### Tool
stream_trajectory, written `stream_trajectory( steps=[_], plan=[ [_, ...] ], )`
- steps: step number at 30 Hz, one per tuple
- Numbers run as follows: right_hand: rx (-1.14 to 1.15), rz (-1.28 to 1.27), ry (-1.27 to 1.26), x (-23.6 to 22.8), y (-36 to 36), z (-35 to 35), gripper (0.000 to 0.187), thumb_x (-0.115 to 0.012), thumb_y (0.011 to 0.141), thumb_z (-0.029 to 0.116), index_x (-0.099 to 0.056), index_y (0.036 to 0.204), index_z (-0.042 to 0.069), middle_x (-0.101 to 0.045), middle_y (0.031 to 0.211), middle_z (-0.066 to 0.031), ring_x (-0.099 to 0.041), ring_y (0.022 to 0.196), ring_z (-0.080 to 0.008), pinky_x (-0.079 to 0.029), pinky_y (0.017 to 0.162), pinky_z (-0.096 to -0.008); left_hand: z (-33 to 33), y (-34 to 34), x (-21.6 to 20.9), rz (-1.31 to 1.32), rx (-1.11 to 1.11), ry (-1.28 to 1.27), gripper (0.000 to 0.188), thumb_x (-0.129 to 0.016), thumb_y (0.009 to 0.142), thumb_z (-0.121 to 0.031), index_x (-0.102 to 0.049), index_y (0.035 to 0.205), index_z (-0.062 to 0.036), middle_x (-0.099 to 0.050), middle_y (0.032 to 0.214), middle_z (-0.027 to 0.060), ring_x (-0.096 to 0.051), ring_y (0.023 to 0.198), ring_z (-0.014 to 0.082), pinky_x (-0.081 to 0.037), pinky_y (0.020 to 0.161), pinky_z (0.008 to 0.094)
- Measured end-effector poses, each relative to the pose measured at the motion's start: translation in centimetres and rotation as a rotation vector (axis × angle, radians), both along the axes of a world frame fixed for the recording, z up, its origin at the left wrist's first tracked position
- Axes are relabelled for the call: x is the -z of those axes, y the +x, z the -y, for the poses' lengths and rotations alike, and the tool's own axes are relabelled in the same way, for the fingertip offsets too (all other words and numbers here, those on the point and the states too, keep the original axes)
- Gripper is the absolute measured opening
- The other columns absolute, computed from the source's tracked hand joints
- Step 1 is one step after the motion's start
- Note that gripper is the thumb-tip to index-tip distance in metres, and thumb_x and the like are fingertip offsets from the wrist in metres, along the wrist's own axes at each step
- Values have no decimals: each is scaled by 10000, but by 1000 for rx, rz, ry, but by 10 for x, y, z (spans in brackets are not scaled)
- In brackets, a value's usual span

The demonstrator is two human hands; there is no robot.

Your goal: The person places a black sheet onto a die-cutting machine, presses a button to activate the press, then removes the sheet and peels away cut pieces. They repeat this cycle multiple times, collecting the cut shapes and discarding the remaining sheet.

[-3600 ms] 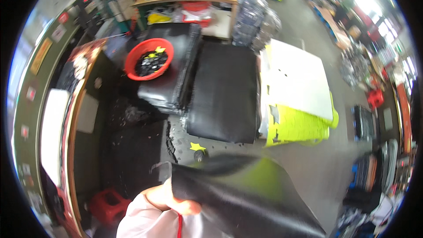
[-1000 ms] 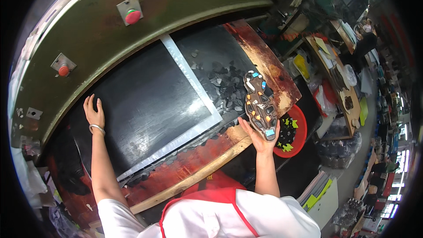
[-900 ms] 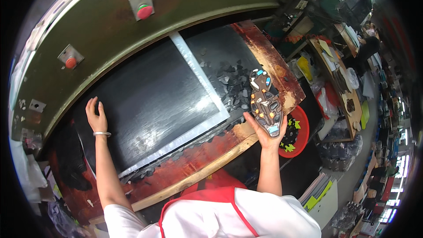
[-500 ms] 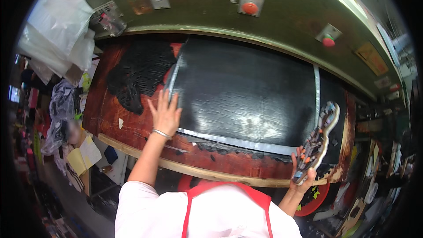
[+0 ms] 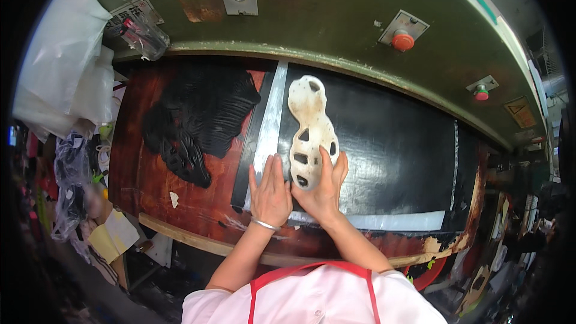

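Note:
My right hand (image 5: 322, 197) grips the near end of a cutting die (image 5: 311, 119), an off-white, wavy-edged plate with several cut-out holes. The die stands over the left end of a black sheet (image 5: 396, 150), its long side running away from me; its underside is hidden. My left hand (image 5: 271, 197), with a bracelet at the wrist, lies flat with fingers stretched out beside the die's near end. Its fingertips touch the sheet's left edge, by a pale shiny strip (image 5: 271, 123). Another pale strip (image 5: 402, 221) runs along the sheet's near edge.
A crumpled heap of black slit material (image 5: 210, 111) lies left on the red-brown board (image 5: 129, 174). A green machine beam (image 5: 324, 18) with red and green buttons crosses the far side. A wooden rail (image 5: 198, 237) edges the front; plastic bags (image 5: 66, 60) hang left.
My right hand has brought the die from the right side to the sheet's left end, turning its flat pale face up. My left hand has come nearer and beside it. My view has shifted left.

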State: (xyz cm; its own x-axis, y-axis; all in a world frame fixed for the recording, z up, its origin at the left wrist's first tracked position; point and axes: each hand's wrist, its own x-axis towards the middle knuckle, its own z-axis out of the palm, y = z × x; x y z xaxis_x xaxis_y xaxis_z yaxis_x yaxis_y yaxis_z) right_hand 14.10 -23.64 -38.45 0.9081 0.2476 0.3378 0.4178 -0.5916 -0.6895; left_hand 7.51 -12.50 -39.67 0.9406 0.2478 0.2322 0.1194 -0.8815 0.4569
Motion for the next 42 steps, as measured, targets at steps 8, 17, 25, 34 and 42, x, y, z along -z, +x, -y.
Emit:
stream_trajectory(
  steps=[8, 17, 25, 34, 42],
  plan=[
    [-69, -147, 186, -10, 53, 44, 844, -769, 772, 161, -294, 1448, -13, -438, 1372, -250, -437, 1287, -364, -369, 1072, -444, -17, 39, -7, 29, 6, 32, 617, -551, 843, -61, -338, 1411, 59, -498, 1391, 184, -422, 1354, 303, -178, 1143, 567],
    [493, 192, 398, -56, 220, 205, 694, -536, 986, 275, -170, 1494, -23, -403, 1428, -252, -419, 1313, -321, -335, 1087, -407, -27, 70, -18, 175, -41, 50, 454, -676, 808, -69, -562, 1245, -24, -594, 1090, 153, -565, 1003, 322, -429, 908, 445],
    [710, 466, 118, -88, 309, 209, 974, -526, 948, 442, 59, 1449, -154, -1, 1516, -376, -49, 1437, -455, -58, 1173, -491, -19, 122, 8, 77, -101, -103, 171, -694, 831, -122, -645, 978, -50, -572, 746, 86, -560, 738, 289, -443, 714, 404],
    [549, 254, 262, -62, 251, 219, 824, -532, 974, 266, 10, 1510, -47, -196, 1526, -305, -244, 1420, -367, -181, 1159, -455, -22, 140, 6, 117, -135, -112, 53, -674, 845, -114, -697, 858, -68, -612, 641, 101, -603, 594, 295, -469, 561, 405],
    [77, -177, -13, 17, 104, 196, 111, -686, 814, 71, -708, 900, 4, -677, 798, -183, -629, 677, -308, -500, 636, -380, -17, 116, 24, 223, -86, -147, 72, -710, 784, -115, -679, 758, -55, -560, 574, 78, -545, 567, 284, -419, 595, 398]
  ],
)
